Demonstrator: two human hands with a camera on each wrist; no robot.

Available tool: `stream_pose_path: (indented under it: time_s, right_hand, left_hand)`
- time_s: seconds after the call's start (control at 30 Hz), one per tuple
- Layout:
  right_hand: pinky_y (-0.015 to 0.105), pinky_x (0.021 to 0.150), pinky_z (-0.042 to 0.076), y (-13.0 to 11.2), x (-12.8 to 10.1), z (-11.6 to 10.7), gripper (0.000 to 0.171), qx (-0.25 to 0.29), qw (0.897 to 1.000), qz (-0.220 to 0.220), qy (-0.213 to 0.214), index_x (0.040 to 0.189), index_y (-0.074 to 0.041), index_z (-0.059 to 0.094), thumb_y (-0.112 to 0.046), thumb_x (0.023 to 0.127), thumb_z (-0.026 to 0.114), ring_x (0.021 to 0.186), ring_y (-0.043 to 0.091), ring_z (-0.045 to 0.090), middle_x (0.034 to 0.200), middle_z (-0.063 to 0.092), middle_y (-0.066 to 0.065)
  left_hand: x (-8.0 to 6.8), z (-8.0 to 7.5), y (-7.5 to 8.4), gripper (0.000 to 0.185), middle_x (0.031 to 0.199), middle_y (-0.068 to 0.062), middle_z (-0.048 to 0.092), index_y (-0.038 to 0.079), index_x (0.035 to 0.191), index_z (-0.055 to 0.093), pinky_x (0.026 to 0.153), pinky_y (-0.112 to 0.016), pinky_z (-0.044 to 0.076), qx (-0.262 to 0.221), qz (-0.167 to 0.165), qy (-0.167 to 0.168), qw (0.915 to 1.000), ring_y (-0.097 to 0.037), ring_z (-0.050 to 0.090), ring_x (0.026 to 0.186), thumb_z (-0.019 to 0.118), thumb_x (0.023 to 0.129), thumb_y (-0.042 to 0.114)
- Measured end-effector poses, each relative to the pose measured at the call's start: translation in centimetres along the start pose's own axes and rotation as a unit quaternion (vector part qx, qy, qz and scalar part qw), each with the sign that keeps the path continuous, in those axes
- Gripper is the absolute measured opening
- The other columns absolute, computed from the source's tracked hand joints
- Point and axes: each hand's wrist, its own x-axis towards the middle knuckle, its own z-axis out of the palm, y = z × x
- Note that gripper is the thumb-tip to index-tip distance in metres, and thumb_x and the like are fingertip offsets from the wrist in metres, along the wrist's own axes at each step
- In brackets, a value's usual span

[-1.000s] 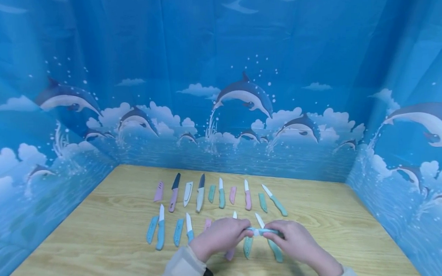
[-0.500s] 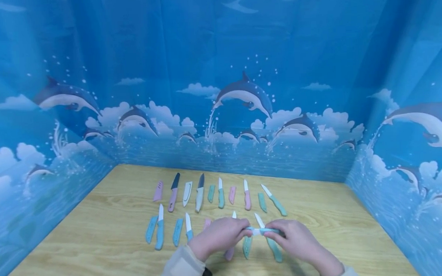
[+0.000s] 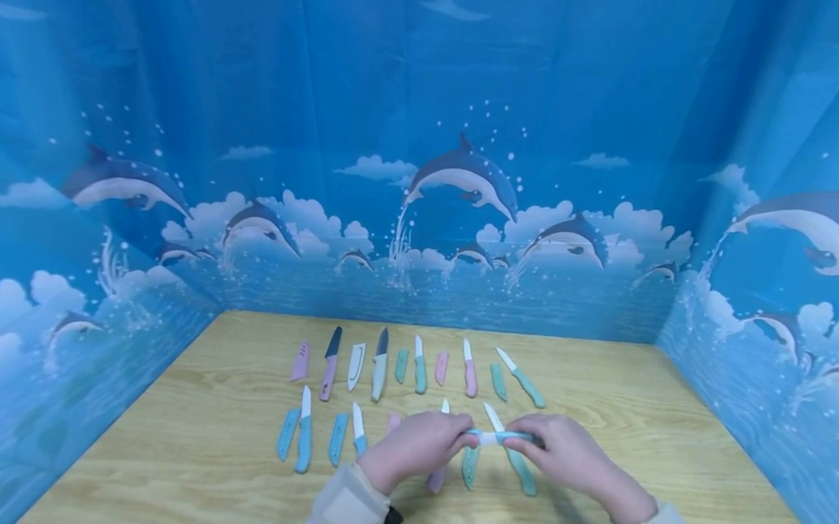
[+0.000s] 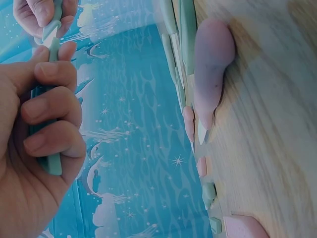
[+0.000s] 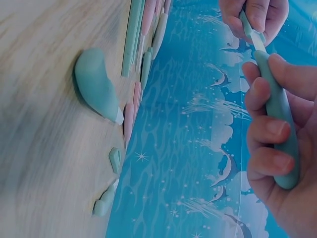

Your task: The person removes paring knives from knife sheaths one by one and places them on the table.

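Note:
Over the front of the wooden table (image 3: pixel 191 470) my two hands hold one small knife level between them. The left hand (image 3: pixel 460 439) grips a teal sheath (image 4: pixel 47 124), and the same sheath (image 3: pixel 476 434) shows beside its fingertips. The right hand (image 3: pixel 519 442) has its fingers curled round the knife's green handle (image 5: pixel 277 114). A short stretch of white blade (image 3: pixel 493 438) shows between sheath and handle, and this blade (image 5: pixel 255 37) runs toward the left hand. Under the hands lie a teal knife (image 3: pixel 520 470), a teal sheath (image 3: pixel 471 468) and a pink knife (image 3: pixel 437 481).
Two rows of small knives and loose sheaths lie on the table: a back row (image 3: pixel 381 367) of pink, grey and green ones, and a front-left group of blue ones (image 3: pixel 304 436). Blue dolphin-print cloth (image 3: pixel 458 176) walls in the back and both sides.

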Motion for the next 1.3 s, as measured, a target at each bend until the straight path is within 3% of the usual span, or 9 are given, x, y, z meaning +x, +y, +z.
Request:
stream_pose_path:
  time_s: [0.33, 0.8, 1.3]
  right_hand:
    - [0.018, 0.056, 0.041, 0.11, 0.02, -0.36, 0.026, 0.019, 0.999, 0.023, -0.019, 0.1, -0.015, 0.073, -0.037, 0.094, 0.061, 0.062, -0.007, 0.046, 0.09, 0.072, -0.005]
    - [0.019, 0.054, 0.038, 0.44, -0.07, -0.55, 0.026, 0.019, 0.999, 0.033, -0.021, 0.099, -0.016, 0.073, -0.038, 0.094, 0.06, 0.058, -0.006, 0.042, 0.086, 0.068, -0.01]
    - [0.018, 0.051, 0.037, 0.8, -0.01, -0.71, 0.021, 0.021, 0.999, 0.026, -0.012, 0.096, -0.016, 0.073, -0.034, 0.093, 0.063, 0.054, -0.006, 0.038, 0.074, 0.059, -0.016]
  left_hand:
    - [0.04, 0.09, -0.01, 0.026, 0.059, 0.013, 0.043, 0.017, 0.09, 0.059, 0.051, -0.015, 0.039, 0.012, -0.001, 0.014, 0.9998, -0.001, 0.039, 0.048, 0.047, 0.101, 0.037]
    - [0.02, -0.23, 0.1, 0.025, 0.066, 0.013, 0.051, 0.018, 0.093, 0.06, 0.06, -0.017, 0.046, 0.0, -0.026, -0.009, 0.9996, 0.001, 0.049, 0.053, 0.047, 0.1, 0.038]
    - [0.01, -0.19, -0.37, 0.023, 0.063, 0.014, 0.046, 0.018, 0.091, 0.059, 0.052, -0.016, 0.041, 0.008, -0.016, 0.005, 0.9998, -0.001, 0.042, 0.051, 0.048, 0.101, 0.035]
